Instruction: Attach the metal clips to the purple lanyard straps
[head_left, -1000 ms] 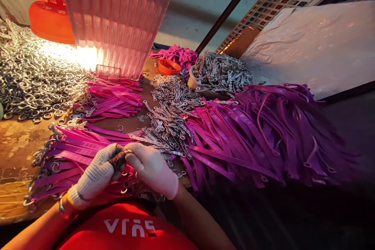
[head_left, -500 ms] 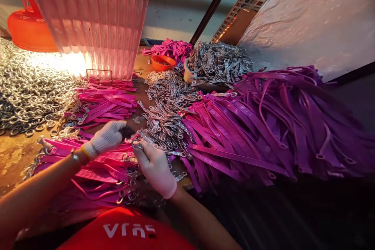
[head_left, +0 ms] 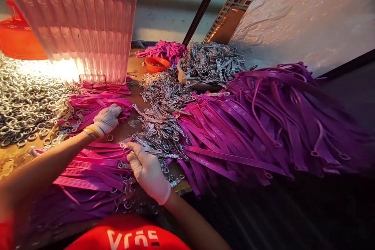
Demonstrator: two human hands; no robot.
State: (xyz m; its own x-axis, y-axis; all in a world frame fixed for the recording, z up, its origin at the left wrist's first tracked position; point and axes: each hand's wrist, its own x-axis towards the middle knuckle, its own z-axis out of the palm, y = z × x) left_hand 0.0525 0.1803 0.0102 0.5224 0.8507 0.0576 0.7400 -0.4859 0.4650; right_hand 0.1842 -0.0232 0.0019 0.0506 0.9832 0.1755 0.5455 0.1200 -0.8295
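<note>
My left hand (head_left: 106,120), in a white knit glove, reaches out over a small pile of pink straps (head_left: 98,103) and rests curled on it. My right hand (head_left: 148,170), in a thin white glove, lies on the near stack of pink straps with metal rings (head_left: 90,172) and pinches a metal ring (head_left: 126,149) at a strap's end. A heap of small metal clasps (head_left: 159,125) lies just right of both hands. A big spread of purple straps (head_left: 263,125) fills the right side.
A mass of loose metal rings (head_left: 26,101) covers the left of the bench. A ribbed pink shade (head_left: 82,19) hangs over it, with an orange lamp (head_left: 17,39) behind. A small orange bowl (head_left: 156,63) and a tub of metal parts (head_left: 211,64) stand at the back.
My left hand left my right hand and moved forward and left to the far pile of pink straps. My right hand stayed on the near stack, holding the ring.
</note>
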